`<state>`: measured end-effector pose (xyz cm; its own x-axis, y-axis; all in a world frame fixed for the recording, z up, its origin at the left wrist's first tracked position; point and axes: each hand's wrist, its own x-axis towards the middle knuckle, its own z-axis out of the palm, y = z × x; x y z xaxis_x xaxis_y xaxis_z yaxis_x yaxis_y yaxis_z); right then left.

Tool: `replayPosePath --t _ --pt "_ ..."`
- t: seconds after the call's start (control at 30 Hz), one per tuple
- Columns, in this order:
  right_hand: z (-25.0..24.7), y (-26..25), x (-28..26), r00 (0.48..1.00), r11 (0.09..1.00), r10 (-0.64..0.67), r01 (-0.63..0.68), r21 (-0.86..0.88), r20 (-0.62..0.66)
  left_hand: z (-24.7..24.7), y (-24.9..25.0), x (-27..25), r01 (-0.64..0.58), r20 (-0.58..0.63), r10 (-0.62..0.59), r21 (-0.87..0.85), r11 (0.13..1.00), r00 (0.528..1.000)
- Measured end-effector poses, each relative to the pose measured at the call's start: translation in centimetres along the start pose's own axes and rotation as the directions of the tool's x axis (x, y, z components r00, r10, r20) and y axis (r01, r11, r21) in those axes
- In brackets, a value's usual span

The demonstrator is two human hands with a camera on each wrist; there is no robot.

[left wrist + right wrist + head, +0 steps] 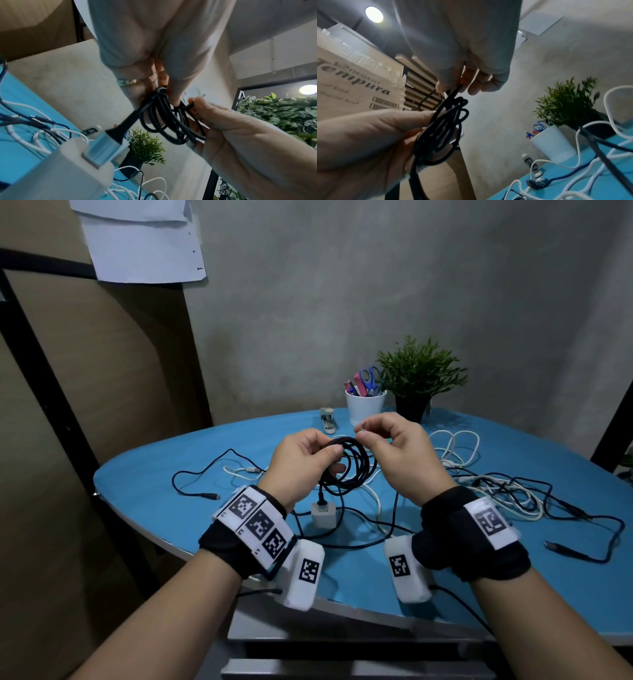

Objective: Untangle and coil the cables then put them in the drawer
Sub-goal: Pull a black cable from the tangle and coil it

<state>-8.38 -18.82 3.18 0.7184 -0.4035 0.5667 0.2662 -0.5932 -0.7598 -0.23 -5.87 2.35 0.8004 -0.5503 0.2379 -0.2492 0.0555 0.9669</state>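
Note:
A black cable, wound into a coil (352, 467), is held above the blue table (144, 484) between both hands. My left hand (334, 460) grips the coil's left side, thumb on top. My right hand (363, 432) pinches the cable's free end just above the coil. In the left wrist view the coil (164, 119) hangs from my left fingers (173, 94), and its USB plug (109, 147) sits in a white adapter (68, 169). The right wrist view shows my right fingertips (452, 86) on the strand above the coil (443, 128).
Loose white cables (455, 446) and dark cables (548, 494) lie tangled across the table's right and middle; another dark cable (195, 474) lies at the left. A white cup of scissors and pens (365, 407), a potted plant (416, 378) and a stapler (329, 421) stand at the back.

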Motion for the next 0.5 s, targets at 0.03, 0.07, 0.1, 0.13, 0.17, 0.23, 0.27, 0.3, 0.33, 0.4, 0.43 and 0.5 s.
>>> replayPosePath --t 0.03,0.07,0.1,0.13,0.17,0.23,0.27,0.3,0.33,0.4,0.43,0.5 --pt "-0.1 -0.1 0.1 0.999 0.995 0.046 -0.046 0.089 0.008 0.0 0.0 0.1 0.001 -0.001 -0.001 -0.011 1.000 1.000" --pt "-0.1 -0.1 0.1 0.996 0.983 0.083 -0.084 0.165 0.012 0.0 0.0 0.1 0.002 0.000 -0.002 -0.024 1.000 1.000" --pt "-0.2 -0.1 0.1 0.994 0.971 0.111 -0.111 0.212 0.011 0.0 0.0 0.2 0.005 0.003 -0.005 -0.041 0.999 1.000" --pt "-0.3 -0.1 0.2 0.991 0.964 0.135 -0.132 0.233 0.004 -0.1 0.1 0.2 0.012 0.006 -0.012 -0.070 0.997 1.000" --pt "-0.5 0.0 0.2 0.988 0.960 0.155 -0.150 0.237 -0.004 -0.1 0.2 0.2 0.024 0.012 -0.023 -0.118 0.993 1.000" --pt "-0.9 0.0 0.4 0.982 0.964 0.187 -0.183 0.195 0.002 -0.2 0.3 0.2 0.061 0.033 -0.054 -0.268 0.961 0.998" --pt "-1.2 0.0 0.4 0.980 0.969 0.198 -0.199 0.143 0.027 -0.3 0.3 0.3 0.075 0.044 -0.064 -0.343 0.936 0.997" --pt "-1.3 0.0 0.5 0.975 0.974 0.209 -0.214 0.075 0.069 -0.4 0.3 0.3 0.085 0.054 -0.069 -0.395 0.915 0.996" --pt "-1.4 0.0 0.5 0.968 0.975 0.221 -0.223 0.003 0.118 -0.4 0.3 0.3 0.093 0.062 -0.074 -0.424 0.901 0.995" --pt "-1.4 -0.2 0.4 0.958 0.973 0.229 -0.218 -0.077 0.175 -0.4 0.1 0.3 0.107 0.072 -0.084 -0.443 0.890 0.994" --pt "-1.4 -0.3 0.4 0.958 0.973 0.225 -0.211 -0.090 0.177 -0.3 0.0 0.3 0.112 0.073 -0.089 -0.445 0.889 0.993" --pt "-1.1 -0.3 0.4 0.963 0.972 0.221 -0.206 -0.110 0.156 -0.2 -0.2 0.2 0.116 0.070 -0.095 -0.439 0.891 0.993"
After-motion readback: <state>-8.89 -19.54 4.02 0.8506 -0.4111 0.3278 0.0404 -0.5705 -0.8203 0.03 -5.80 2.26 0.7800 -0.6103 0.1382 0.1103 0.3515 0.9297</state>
